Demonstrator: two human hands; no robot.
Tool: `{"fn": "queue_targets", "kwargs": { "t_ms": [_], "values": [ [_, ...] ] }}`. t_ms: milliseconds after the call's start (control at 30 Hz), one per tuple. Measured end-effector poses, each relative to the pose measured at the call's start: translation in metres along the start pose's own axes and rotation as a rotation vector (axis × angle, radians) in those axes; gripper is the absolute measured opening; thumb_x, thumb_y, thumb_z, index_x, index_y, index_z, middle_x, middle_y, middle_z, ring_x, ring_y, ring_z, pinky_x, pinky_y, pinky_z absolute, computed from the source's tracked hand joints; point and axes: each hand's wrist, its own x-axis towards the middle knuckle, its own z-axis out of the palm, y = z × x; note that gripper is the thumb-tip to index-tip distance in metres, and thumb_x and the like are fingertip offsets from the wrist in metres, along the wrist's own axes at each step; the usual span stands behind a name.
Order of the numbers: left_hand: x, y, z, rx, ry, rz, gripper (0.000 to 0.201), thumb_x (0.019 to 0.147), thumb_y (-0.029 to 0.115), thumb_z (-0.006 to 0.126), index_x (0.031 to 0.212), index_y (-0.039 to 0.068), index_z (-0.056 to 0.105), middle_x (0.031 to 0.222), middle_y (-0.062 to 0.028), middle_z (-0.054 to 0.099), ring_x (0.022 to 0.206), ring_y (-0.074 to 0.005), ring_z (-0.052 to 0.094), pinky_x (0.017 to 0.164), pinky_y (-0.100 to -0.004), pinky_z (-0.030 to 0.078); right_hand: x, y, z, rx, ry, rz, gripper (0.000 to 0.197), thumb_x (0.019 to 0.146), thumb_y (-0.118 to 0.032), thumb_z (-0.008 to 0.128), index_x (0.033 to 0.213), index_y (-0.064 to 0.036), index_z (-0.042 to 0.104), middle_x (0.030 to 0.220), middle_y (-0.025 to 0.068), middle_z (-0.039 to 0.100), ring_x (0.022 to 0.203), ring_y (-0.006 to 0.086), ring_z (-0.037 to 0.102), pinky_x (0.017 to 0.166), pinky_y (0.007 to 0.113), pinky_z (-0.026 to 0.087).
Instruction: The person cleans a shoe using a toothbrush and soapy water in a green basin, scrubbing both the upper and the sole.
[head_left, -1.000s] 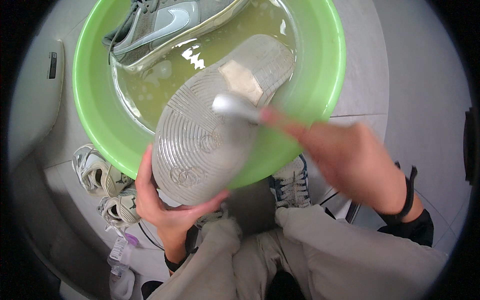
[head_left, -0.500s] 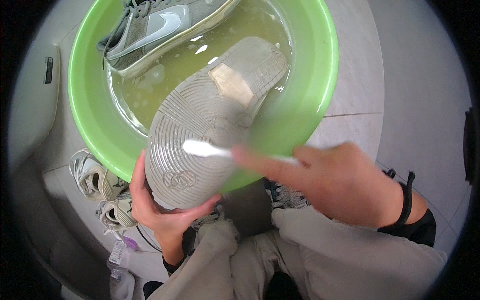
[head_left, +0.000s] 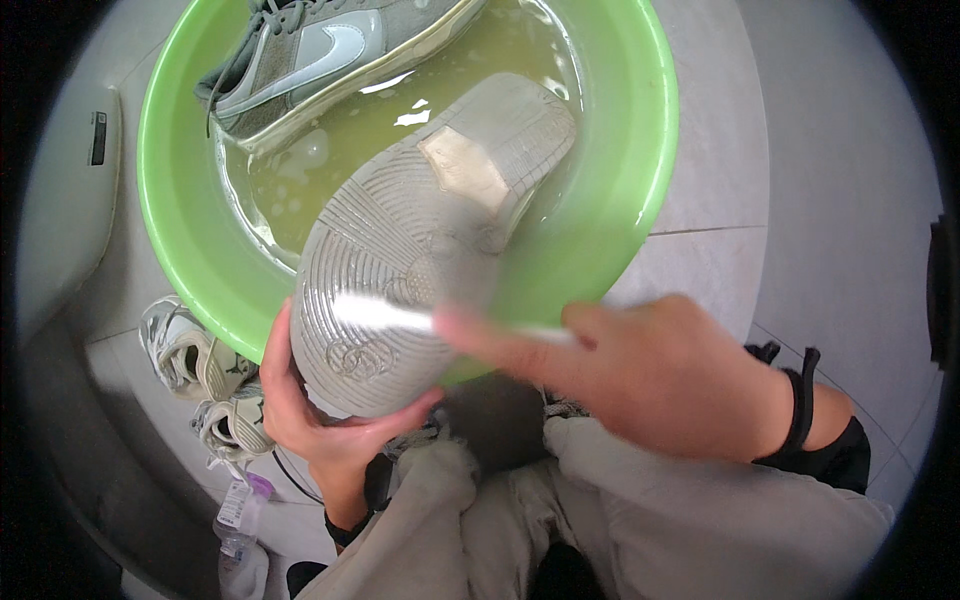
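Observation:
My left hand (head_left: 325,425) grips the toe end of a grey sneaker (head_left: 360,240), its ridged sole turned up and a pale patch near the heel. My right hand (head_left: 640,370) is closed round the handle of a white brush (head_left: 385,314), blurred by motion, with the index finger stretched along it. The brush head lies against the forefoot of the sole; its bristles are hidden beneath. Under the sneaker is a green basin (head_left: 635,200) holding yellowish, sudsy water (head_left: 280,200). A second grey sneaker (head_left: 310,60) rests on its side in the basin's far left.
At the left on the tiled floor (head_left: 700,180) stand a pair of pale sneakers (head_left: 185,350). Below them lies a clear bottle (head_left: 240,545) with a purple part. A white rounded object (head_left: 70,200) is at the far left. My knees are close to the basin's near rim.
My right hand has slid the brush a little to the left across the sole. The left hand and the held sneaker have stayed in place.

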Motion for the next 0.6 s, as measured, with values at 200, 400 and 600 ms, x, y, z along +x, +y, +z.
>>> {"fn": "queue_targets", "kwargs": {
  "t_ms": [200, 400, 600],
  "values": [
    [0.001, -0.001, -0.002, 0.043, -0.006, 0.076, 0.096, 0.039, 0.028, 0.086, 0.115, -0.009, 0.041, 0.105, -0.0184, 0.054, 0.092, -0.0245, 0.056, 0.082, -0.0311, 0.044, 0.010, 0.029, 0.003, -0.147, 0.113, 0.156, 0.067, 0.069, 0.003, 0.050, 0.129, -0.0226, 0.035, 0.060, 0.0046, 0.045, 0.043, 0.0193, 0.044, 0.041, 0.029, 0.038],
    [0.001, -0.003, 0.000, 0.017, 0.028, 0.082, 0.096, 0.039, 0.029, 0.086, 0.115, -0.009, 0.041, 0.103, -0.0189, 0.055, 0.090, -0.0249, 0.057, 0.080, -0.0317, 0.045, 0.007, 0.013, -0.002, -0.211, 0.126, 0.138, 0.067, 0.068, 0.003, 0.051, 0.129, -0.0221, 0.036, 0.060, 0.0044, 0.045, 0.044, 0.0173, 0.047, 0.042, 0.028, 0.039],
    [0.001, 0.000, -0.003, 0.071, 0.001, 0.098, 0.097, 0.039, 0.030, 0.086, 0.116, -0.009, 0.040, 0.103, -0.0191, 0.055, 0.090, -0.0252, 0.057, 0.080, -0.0317, 0.045, 0.002, 0.012, -0.002, 0.010, 0.010, 0.044, 0.063, 0.069, 0.002, 0.050, 0.127, -0.0186, 0.038, 0.063, 0.0031, 0.045, 0.048, 0.0167, 0.048, 0.043, 0.026, 0.039]
  ]
}}
